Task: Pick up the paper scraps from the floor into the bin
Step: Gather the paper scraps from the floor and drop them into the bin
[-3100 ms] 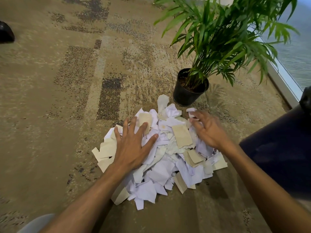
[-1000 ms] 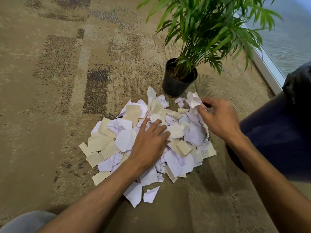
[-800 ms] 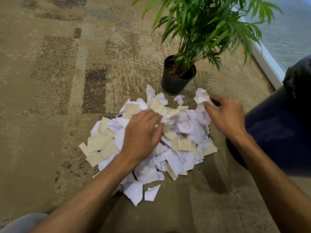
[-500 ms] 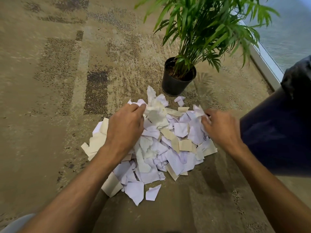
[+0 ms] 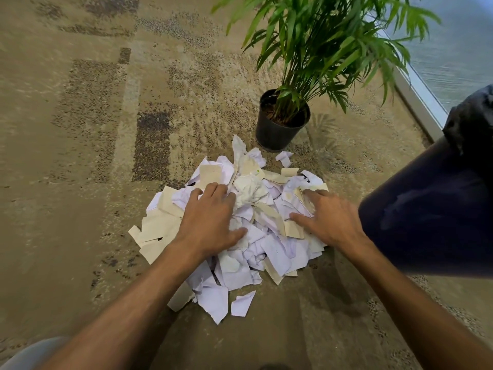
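1. Where beige patterned carpet (image 5: 80,156) covers the floor: heap of paper scraps (image 5: 250,228), white and cream, torn and crumpled, at centre of view, spread loosely at the edges.
2. Left hand (image 5: 210,222): palm down on left half of heap, fingers bent over the scraps at the far side, thumb splayed toward the near right; pressing on paper, not closed round any piece that can be made out.
3. Right hand (image 5: 330,220): palm down on right half of heap, fingers spread and fairly straight, tips on cream and white pieces; resting on paper, nothing clasped.
4. Loose white scrap (image 5: 242,303): apart from heap, on carpet just at its near edge.
5. Small white scrap (image 5: 284,157): on carpet between heap's far edge and plant pot.
6. Black plant pot (image 5: 280,126): upright, just beyond heap, far right of centre; green palm-like plant (image 5: 328,41) rising from it, fronds overhanging the upper right.
7. Dark bin (image 5: 437,214): at right, near the right hand, close beside heap's right edge; black liner (image 5: 472,121) bunched at its far top; mouth out of view.
8. Pale sill or frame strip (image 5: 418,102): far right, running diagonally behind the bin.
9. Grey fabric patch (image 5: 29,353): near left corner, identity unclear.
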The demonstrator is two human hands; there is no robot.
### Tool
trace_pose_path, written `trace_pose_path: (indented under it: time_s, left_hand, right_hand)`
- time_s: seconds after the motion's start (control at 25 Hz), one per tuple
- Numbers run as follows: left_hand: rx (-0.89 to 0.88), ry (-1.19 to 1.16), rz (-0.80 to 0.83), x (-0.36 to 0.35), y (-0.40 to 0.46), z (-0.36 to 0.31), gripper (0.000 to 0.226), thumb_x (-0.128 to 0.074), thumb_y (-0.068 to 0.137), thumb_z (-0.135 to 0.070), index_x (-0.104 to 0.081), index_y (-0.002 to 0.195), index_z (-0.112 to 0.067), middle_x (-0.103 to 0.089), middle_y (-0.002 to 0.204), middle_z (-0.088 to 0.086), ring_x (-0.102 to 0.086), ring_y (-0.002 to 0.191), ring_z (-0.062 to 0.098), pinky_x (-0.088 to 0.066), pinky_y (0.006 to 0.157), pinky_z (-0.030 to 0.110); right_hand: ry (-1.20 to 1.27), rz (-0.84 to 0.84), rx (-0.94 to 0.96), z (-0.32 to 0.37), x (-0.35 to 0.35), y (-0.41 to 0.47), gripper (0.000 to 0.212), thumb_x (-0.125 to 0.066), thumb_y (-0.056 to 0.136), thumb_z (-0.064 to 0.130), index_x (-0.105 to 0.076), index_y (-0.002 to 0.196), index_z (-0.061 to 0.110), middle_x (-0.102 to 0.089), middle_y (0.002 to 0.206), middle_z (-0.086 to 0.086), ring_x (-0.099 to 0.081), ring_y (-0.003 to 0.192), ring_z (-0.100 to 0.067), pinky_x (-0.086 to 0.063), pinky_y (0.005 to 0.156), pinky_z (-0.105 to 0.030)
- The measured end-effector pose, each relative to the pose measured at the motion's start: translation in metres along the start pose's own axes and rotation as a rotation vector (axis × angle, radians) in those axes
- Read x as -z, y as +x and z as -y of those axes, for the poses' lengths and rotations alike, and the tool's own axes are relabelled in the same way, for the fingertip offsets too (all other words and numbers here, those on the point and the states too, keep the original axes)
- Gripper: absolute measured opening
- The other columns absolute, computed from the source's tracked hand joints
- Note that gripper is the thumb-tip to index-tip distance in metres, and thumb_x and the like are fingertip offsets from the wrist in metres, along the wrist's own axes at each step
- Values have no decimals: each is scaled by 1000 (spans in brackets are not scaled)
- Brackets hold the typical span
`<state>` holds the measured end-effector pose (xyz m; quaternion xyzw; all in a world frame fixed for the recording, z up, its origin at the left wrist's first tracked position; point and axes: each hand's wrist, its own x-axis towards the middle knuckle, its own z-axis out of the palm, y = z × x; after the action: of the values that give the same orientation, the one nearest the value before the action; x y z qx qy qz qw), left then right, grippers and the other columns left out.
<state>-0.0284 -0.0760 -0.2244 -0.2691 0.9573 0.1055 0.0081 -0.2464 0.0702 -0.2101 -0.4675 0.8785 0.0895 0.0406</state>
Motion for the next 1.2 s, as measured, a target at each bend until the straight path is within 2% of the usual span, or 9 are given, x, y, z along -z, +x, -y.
trace_pose_path:
  time_s: [0.12, 0.24, 0.36, 0.44, 0.56, 0.72, 0.96, 1.12, 1.2]
  left_hand:
    - [4, -32, -127, -2, 4, -4, 36, -56, 86, -43, -64, 100, -12, -60, 108, 6, -51, 105, 27, -39, 78, 37]
    - [-7, -73, -157, 1, 5, -7, 19, -60, 86, -28, -63, 87, -9, -62, 86, 7, -55, 82, 29, -30, 56, 31]
    - [21, -32, -140, 5, 4, -7, 18, -69, 78, -22, -55, 74, -11, -56, 61, 6, -54, 59, 31, -12, 45, 27]
    - [33, -23, -163, 5, 4, -8, 22, -73, 73, -16, -52, 68, -11, -52, 52, 6, -50, 48, 33, -8, 43, 23]
    - [16, -77, -196, -2, 5, -7, 14, -65, 81, -16, -55, 73, -10, -56, 65, 5, -53, 60, 31, -27, 42, 28]
    - [21, -130, -274, -7, 8, -1, 10, -63, 88, -18, -62, 85, -9, -59, 91, 3, -55, 85, 25, -36, 46, 31]
    - [61, -327, -380, 4, 10, -6, 13, -64, 86, -14, -69, 93, -4, -69, 88, 9, -63, 81, 30, -52, 59, 44]
    - [114, -464, -449, 11, 9, -10, 24, -73, 82, -15, -72, 104, -5, -74, 94, 10, -69, 82, 28, -56, 70, 42]
    - [138, -524, -462, 18, 9, -13, 25, -75, 80, -15, -73, 103, -4, -75, 91, 11, -70, 79, 25, -57, 74, 40]
  right_hand:
    - [16, -28, 3, 7, 3, 0, 60, -47, 87, 64, -54, 132, 25, -68, 106, -3, -66, 92, -28, -42, 62, -31]
    - [26, 4, 13, 9, 10, -2, 61, -50, 84, 61, -53, 131, 22, -67, 96, -3, -64, 89, -28, -39, 62, -31]
    - [-1, 61, 38, 3, 15, -2, 72, -56, 76, 56, -43, 141, 27, -64, 106, 0, -63, 95, -27, -44, 67, -32]
    - [-60, 61, 59, 2, 9, 1, 73, -57, 77, 52, -39, 144, 28, -62, 117, 1, -64, 98, -27, -47, 70, -33]
    - [-78, 6, 90, 1, 0, 5, 56, -56, 85, 48, -49, 138, 28, -63, 116, 3, -65, 98, -26, -44, 68, -32]
    - [-39, -142, 124, -3, -2, 5, 33, -55, 91, 32, -67, 120, 20, -63, 125, -3, -61, 109, -23, -41, 97, -40]
    - [224, -412, 35, -6, 15, 0, 28, -51, 95, 29, -71, 107, 14, -65, 85, -1, -56, 74, -20, -42, 70, -33]
    - [337, -239, 6, -4, 15, -5, 31, -57, 91, 35, -69, 115, 19, -74, 91, 2, -64, 69, -11, -56, 65, -33]
    - [461, -267, -42, -4, 24, -8, 27, -64, 89, 29, -72, 111, 15, -75, 95, 2, -65, 74, -11, -56, 70, -33]
